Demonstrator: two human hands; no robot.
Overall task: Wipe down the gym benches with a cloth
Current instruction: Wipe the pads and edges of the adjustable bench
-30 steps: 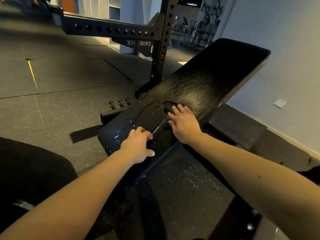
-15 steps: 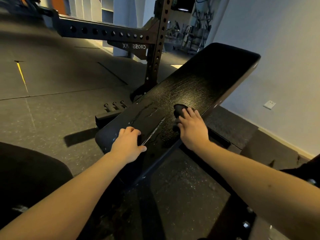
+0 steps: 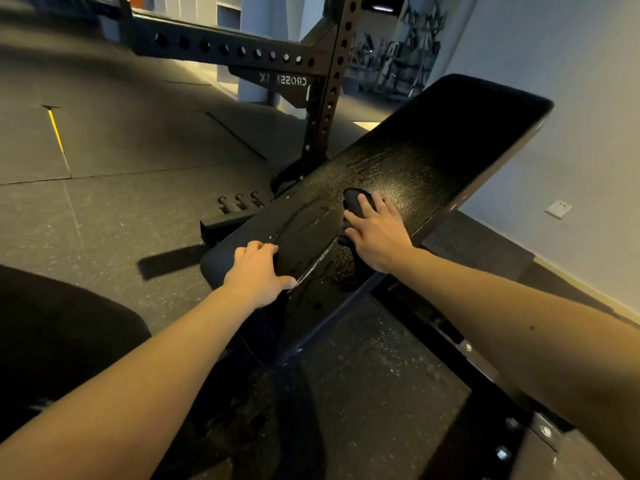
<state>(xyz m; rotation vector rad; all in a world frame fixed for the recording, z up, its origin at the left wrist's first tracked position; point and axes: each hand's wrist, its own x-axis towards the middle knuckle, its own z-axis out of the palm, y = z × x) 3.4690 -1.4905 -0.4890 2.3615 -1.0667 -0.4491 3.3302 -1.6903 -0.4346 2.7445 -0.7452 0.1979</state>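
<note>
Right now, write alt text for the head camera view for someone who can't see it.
A person's right hand presses a dark cloth flat onto a streaked, glossy black gym bench pad, while the left hand rests on the pad's near end. A perforated black rack upright stands behind the bench on grey rubber flooring.

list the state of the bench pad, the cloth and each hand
bench pad: inclined, wet streaks near its lower end
cloth: dark, bunched on the pad under the right hand
right hand: fingers flat, pressing the cloth
left hand: rests on the pad's lower end, fingers loosely curled
</note>
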